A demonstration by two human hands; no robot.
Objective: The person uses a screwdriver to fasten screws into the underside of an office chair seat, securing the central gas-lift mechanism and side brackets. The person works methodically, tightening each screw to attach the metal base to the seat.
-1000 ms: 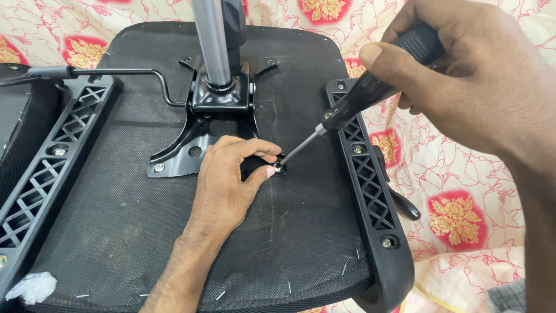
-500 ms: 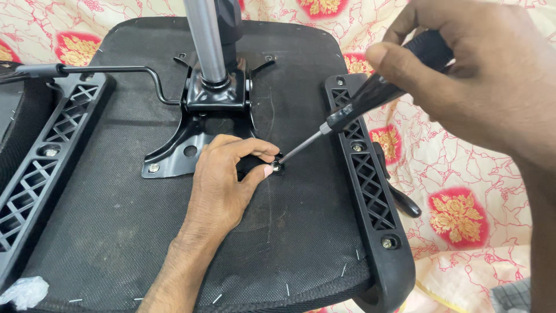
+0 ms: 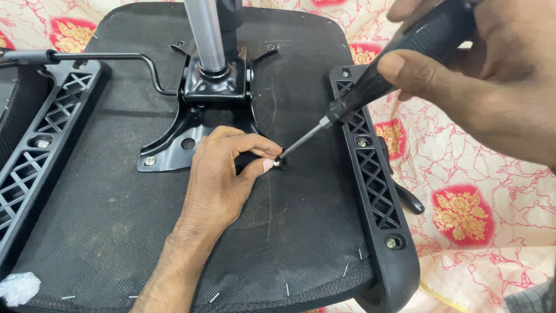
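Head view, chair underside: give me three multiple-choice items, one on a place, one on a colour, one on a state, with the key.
1. Where does the screwdriver tip sit?
A. at the screw by the left hand fingertips
B. on the gas cylinder
C. on the patterned cloth

2. What colour is the metal bracket at the seat centre?
A. white
B. black
C. red

3. How does the right hand stand?
A. open and empty
B. flat on the seat
C. closed around the screwdriver handle

Key: 1 A, the shaft ends at the screw between thumb and forefinger. 2 B, it is glossy black. 3 C, fingers wrap the handle.
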